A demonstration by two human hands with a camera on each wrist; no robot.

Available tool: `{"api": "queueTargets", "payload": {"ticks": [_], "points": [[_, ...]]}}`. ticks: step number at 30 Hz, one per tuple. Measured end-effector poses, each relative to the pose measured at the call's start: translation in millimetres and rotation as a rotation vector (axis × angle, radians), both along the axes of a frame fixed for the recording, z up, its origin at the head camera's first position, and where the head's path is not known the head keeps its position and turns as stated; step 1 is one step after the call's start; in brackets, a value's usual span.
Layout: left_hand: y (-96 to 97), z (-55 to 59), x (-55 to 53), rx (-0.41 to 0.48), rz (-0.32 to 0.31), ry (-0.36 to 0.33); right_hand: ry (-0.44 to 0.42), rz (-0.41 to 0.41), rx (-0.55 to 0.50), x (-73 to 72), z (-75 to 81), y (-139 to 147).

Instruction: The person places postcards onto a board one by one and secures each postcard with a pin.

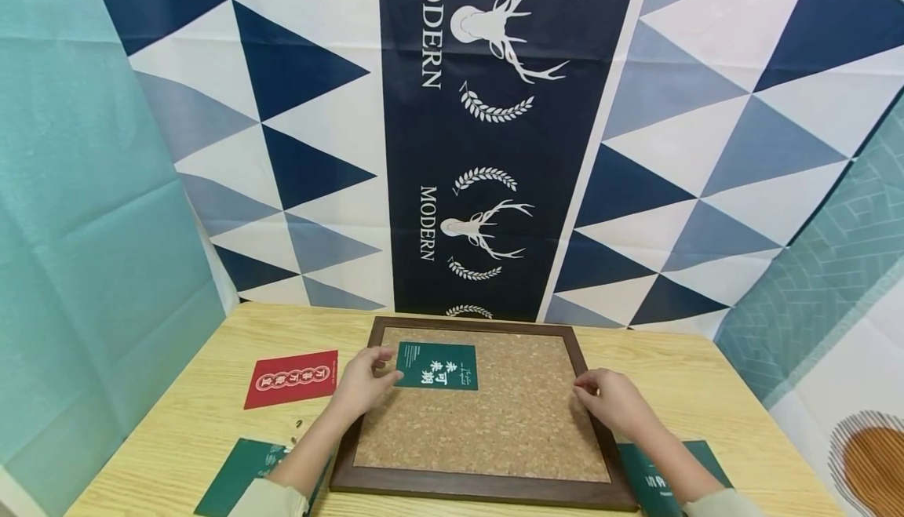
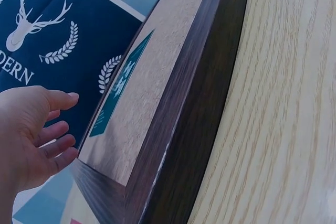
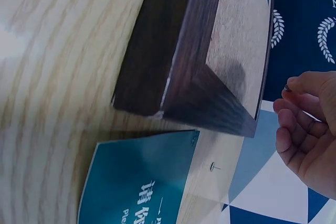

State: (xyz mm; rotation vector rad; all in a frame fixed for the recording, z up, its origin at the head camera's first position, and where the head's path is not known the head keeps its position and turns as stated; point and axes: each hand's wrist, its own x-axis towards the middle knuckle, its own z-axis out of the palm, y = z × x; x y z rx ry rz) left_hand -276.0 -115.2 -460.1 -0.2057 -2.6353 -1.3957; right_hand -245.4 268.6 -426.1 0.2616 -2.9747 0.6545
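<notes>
A corkboard [image 1: 508, 431] in a dark brown wooden frame lies on the table. On its upper left part is a green card [image 1: 438, 365] with white writing. My left hand [image 1: 366, 382] hovers at the card's left edge, fingers apart and relaxed, holding nothing. Over the board's right frame side, my right hand [image 1: 616, 401] pinches a small dark thumbtack [image 3: 286, 88] between thumb and forefinger; most of it is hidden by the fingertips. The other fingers of that hand are loosely curled.
Left of the board lie a red card [image 1: 292, 378], another green card [image 1: 229, 479] partly under the left forearm, and several small tacks [image 1: 298, 424]. A further green card [image 3: 139, 177] lies by the board's right side, with a thumbtack [image 3: 212, 167] beside it. Patterned cloth [image 1: 325, 148] hangs behind the table.
</notes>
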Motion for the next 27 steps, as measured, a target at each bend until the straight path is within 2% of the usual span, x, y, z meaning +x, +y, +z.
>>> {"api": "queueTargets", "payload": {"ticks": [18,27], "points": [[13.8,-2.8,-3.4,-0.022,-0.067,0.043,0.05,0.018,0.024,-0.8,3.6,-22.7],[18.9,-3.5,-3.9,-0.056,-0.075,0.042,0.047,0.028,0.006,-2.8,3.2,-30.8]]}}
